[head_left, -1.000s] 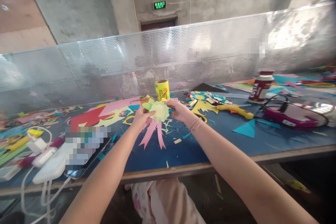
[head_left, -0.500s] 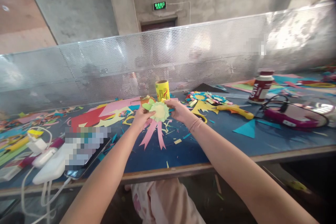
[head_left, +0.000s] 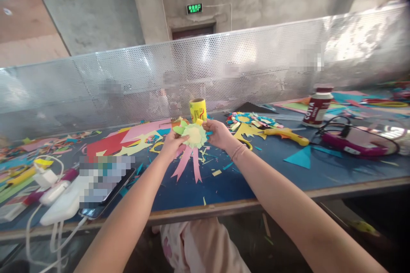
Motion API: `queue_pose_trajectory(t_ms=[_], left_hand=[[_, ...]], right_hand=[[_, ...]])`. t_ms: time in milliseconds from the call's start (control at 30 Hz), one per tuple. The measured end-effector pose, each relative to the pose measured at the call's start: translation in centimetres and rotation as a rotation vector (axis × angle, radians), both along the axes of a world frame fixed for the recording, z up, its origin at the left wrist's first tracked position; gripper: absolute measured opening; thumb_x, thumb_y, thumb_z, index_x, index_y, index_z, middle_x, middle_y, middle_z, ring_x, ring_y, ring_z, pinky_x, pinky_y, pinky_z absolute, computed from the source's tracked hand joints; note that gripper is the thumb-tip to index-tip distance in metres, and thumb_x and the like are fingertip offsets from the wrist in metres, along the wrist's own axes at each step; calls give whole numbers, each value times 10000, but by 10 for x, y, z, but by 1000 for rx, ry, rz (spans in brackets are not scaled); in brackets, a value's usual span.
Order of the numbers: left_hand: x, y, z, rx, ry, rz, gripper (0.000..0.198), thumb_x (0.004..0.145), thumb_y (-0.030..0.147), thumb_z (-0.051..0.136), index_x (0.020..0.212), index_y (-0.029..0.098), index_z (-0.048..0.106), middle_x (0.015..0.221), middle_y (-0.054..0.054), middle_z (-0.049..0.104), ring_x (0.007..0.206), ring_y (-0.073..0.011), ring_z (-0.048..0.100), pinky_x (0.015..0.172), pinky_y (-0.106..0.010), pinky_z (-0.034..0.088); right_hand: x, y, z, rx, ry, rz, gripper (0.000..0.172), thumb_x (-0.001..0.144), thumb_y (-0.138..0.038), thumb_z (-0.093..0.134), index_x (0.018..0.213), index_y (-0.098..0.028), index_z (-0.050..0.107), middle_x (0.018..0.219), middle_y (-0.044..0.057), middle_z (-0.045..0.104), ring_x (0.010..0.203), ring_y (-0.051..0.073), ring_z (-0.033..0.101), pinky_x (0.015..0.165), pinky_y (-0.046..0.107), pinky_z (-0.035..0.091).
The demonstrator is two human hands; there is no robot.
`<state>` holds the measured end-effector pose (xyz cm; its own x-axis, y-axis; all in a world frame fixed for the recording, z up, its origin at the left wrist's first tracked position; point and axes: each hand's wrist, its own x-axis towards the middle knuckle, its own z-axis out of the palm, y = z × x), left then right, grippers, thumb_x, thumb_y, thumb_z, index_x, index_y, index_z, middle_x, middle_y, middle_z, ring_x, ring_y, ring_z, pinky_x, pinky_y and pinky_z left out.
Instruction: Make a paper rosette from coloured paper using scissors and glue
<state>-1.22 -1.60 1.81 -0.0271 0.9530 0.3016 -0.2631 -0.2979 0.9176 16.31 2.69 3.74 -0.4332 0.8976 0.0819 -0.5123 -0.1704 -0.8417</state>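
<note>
A paper rosette (head_left: 194,136) with a pale yellow centre, light green petals and pink ribbon tails (head_left: 183,164) is held just above the blue table. My left hand (head_left: 174,144) grips its left side, thumb on the front, beside a green leaf-like piece. At the upper right edge, the fingers of my right hand (head_left: 218,133) are pinched at a small yellow paper piece (head_left: 199,122); their exact contact is partly hidden. Directly behind stands a yellow roll of tape (head_left: 198,110). Yellow-handled scissors (head_left: 244,141) lie partly covered near my right wrist.
A yellow glue gun (head_left: 286,135), a brown bottle (head_left: 318,106) and a purple case (head_left: 355,141) with black cord are on the right. Left are a phone (head_left: 107,196), white chargers with cables and red paper (head_left: 107,143). A perforated metal screen (head_left: 134,81) runs behind.
My right fingers have shifted slightly at the rosette's upper right edge. The rosette stays in nearly the same place in my left hand.
</note>
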Motion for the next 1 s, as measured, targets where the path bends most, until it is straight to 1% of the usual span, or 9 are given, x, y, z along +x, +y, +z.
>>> queue_pose_trajectory(t_ms=[67, 133, 333, 567, 733, 900, 1000], left_hand=[[0, -1, 1, 8, -13, -4, 457, 536, 171, 800, 963, 137, 641, 992, -91, 698, 899, -210, 652, 869, -365, 473], [0, -2, 2, 9, -10, -18, 439, 541, 173, 798, 951, 134, 645, 987, -95, 699, 906, -214, 652, 876, -368, 471], [0, -2, 2, 14, -4, -13, 438, 555, 166, 787, 969, 137, 645, 1004, -93, 694, 936, -220, 646, 893, -371, 466], [0, -1, 2, -21, -5, 10, 441, 543, 168, 794, 957, 133, 645, 1018, -106, 694, 938, -229, 649, 887, -377, 467], [-1, 0, 2, -38, -22, 14, 427, 529, 181, 801, 925, 143, 645, 969, -90, 707, 937, -232, 654, 861, -362, 478], [-2, 2, 0, -41, -19, 48, 408, 508, 185, 806, 881, 141, 646, 888, -77, 713, 847, -217, 669, 809, -342, 489], [-3, 4, -2, -27, -23, 56, 426, 508, 186, 807, 900, 141, 646, 888, -77, 710, 839, -213, 667, 814, -344, 481]], right_hand=[[-1, 0, -2, -65, 56, 28, 88, 762, -250, 576, 739, -165, 569, 574, -22, 530, 483, 83, 465, 466, 208, 409], [-2, 0, -3, -68, 73, 38, 49, 743, -210, 595, 752, -166, 575, 576, -27, 527, 493, 86, 467, 480, 217, 428], [-6, -5, -1, -68, 119, -21, 39, 723, -161, 610, 733, -159, 572, 569, -30, 547, 501, 90, 499, 471, 221, 449], [-9, -7, -1, -78, 98, 20, 105, 708, -141, 605, 812, -155, 596, 620, -2, 614, 538, 113, 550, 477, 230, 467], [-10, -6, -3, -126, 53, -13, 47, 720, -160, 604, 759, -158, 577, 586, -23, 584, 496, 99, 517, 463, 232, 464], [-11, -7, -4, -104, 30, -17, 70, 715, -194, 634, 746, -180, 573, 581, -24, 571, 506, 100, 524, 466, 225, 464], [-12, -8, -5, -36, -3, 0, 91, 704, -212, 651, 774, -183, 600, 610, -11, 594, 537, 111, 550, 479, 222, 462]])
